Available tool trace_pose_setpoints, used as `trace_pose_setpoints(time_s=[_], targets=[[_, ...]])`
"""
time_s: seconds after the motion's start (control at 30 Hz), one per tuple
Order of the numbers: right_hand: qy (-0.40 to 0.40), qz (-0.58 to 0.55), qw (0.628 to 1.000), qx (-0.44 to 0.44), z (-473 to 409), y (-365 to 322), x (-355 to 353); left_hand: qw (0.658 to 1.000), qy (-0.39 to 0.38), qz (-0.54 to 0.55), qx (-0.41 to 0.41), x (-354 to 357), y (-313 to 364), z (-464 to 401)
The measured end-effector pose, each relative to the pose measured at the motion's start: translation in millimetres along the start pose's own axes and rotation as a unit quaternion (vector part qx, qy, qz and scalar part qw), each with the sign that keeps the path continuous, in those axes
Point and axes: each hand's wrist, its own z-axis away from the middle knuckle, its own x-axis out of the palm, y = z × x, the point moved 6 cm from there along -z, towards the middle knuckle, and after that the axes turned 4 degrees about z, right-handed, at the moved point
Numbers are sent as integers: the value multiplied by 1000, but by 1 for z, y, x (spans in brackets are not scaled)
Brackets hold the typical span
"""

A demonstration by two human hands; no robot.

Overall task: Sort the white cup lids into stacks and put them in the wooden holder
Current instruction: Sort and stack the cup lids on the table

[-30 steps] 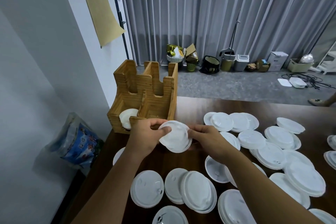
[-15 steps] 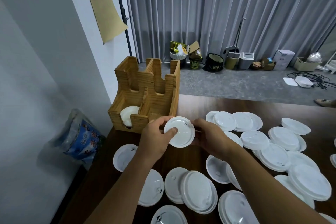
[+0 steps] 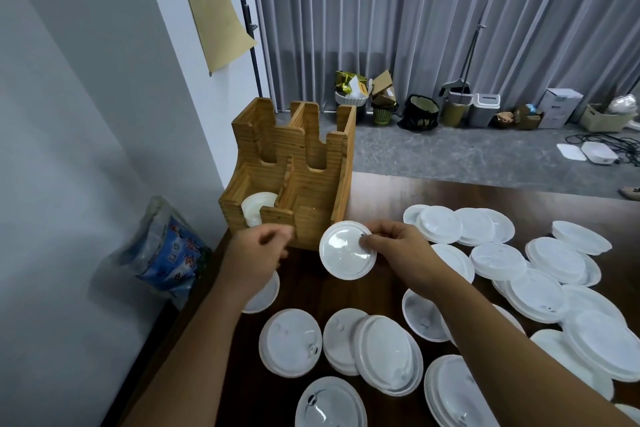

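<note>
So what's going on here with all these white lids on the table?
A person is sorting cup lids into a wooden holder. The right hand pinches one lid by its edge, just in front of the holder. The left hand hangs beside it, loosely curled and holding nothing. One front slot already holds a few lids; many more lie loose on the table.

the right hand point(image 3: 398, 246) is extended toward 11 o'clock, thumb and fingers pinched on the rim of a white lid point(image 3: 347, 250). the left hand point(image 3: 258, 251) is held at 9 o'clock of it, fingers loosely curled, nothing gripped.
</note>
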Motion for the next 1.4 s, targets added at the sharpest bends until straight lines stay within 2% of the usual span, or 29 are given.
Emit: trace_pose_setpoints(time_s=[0.07,0.1,0.17,0.2,0.27,0.33,0.5,0.63,0.7,0.83,1.03,1.2,1.4], targets=[[8,-6,1000,12,-2,3,3,990,69,-123,-18,-36,-21,-6],[9,-6,1000,16,-3,4,5,978,75,-188,-42,-47,-33,-7],[6,-7,1000,22,-4,6,12,954,32,-274,-120,-56,-57,-5],[6,-9,1000,27,-4,7,14,947,5,-282,-151,-55,-66,-2],[5,-5,999,33,-6,8,19,952,-11,-254,-171,-51,-77,2],[1,6,999,34,-8,9,23,963,6,-211,-166,-49,-80,5],[22,33,999,26,-11,11,25,989,14,-61,-133,-50,-68,10],[22,30,999,20,-11,12,28,995,22,62,-79,-49,-35,13],[-9,16,1000,12,-8,9,33,997,5,66,-48,-36,-16,14],[-83,-12,996,-10,0,-3,42,1000,-6,6,8,-7,5,18],[-139,-20,990,-1,13,-9,45,999,-9,16,27,14,7,23],[-135,-57,989,12,19,-9,47,998,-14,17,63,17,13,25],[-100,-39,994,6,24,-4,49,997,-25,50,50,12,12,25]])
